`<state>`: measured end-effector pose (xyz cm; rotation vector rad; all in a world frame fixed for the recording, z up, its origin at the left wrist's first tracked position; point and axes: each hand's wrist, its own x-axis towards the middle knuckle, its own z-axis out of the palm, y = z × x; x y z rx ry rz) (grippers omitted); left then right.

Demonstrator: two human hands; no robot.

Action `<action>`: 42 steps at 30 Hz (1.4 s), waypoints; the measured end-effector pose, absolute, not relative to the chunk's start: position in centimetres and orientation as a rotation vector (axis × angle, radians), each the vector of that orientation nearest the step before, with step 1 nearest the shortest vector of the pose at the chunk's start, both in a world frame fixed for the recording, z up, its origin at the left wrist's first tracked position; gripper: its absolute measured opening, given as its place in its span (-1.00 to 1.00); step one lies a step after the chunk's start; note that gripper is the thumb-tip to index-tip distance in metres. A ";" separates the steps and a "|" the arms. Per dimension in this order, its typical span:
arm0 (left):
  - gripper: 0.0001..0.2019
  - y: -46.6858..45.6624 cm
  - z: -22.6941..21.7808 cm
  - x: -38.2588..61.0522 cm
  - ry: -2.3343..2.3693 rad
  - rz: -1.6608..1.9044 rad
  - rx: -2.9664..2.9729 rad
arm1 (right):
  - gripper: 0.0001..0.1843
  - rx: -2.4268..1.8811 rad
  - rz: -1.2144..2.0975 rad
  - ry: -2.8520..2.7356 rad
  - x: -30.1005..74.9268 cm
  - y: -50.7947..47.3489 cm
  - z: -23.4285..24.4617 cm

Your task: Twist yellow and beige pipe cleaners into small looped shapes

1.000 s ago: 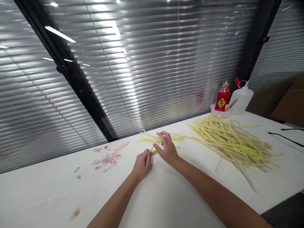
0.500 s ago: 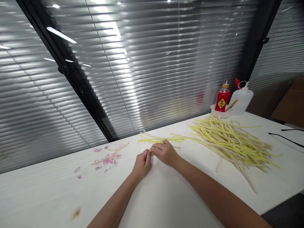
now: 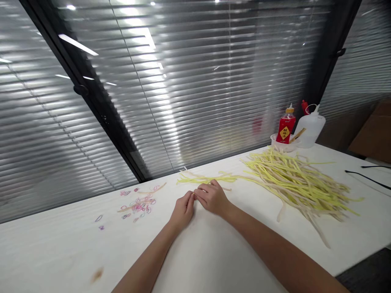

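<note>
My left hand [image 3: 183, 209] is closed, thumb pressed on the curled fingers, just above the white table. Its fingertips meet those of my right hand [image 3: 212, 198], which is bent in a pinch from the right. A piece of yellow strip showed between them a moment ago; now the fingers cover nearly all of it. Just behind the hands lie a few yellow strips [image 3: 226, 178]. To the right spreads a large pile of long, soft yellow and beige strips [image 3: 293, 183]. Small pink and purple loops [image 3: 139, 206] lie scattered on the left, among a few beige strips.
At the back right, a red-labelled bottle [image 3: 285, 129] stands in a clear plastic bowl [image 3: 281, 147], beside a white squeeze bottle [image 3: 310, 127]. Dark thin glasses arms [image 3: 366, 178] reach in at the right edge. Window blinds [image 3: 195, 81] rise behind the white table [image 3: 61, 252].
The yellow bit at the fingertips has gone out of sight as the fingers have shifted slightly. Both hands stay in about the same place, and everything else is still.
</note>
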<state>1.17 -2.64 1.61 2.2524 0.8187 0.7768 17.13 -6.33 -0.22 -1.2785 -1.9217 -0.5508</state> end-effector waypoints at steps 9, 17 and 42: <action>-0.69 -2.9 1.9 1.3 0.833 0.835 2.257 | -0.80 -1.373 -0.601 -1.840 17.2 -6.5 0.2; -0.70 -2.7 1.7 1.3 0.898 0.881 2.273 | -0.80 -1.374 -0.535 -1.820 17.3 -6.3 0.2; -0.74 -2.6 1.9 1.2 0.969 1.029 2.152 | -0.84 -1.387 -0.032 -1.682 16.7 -6.5 1.2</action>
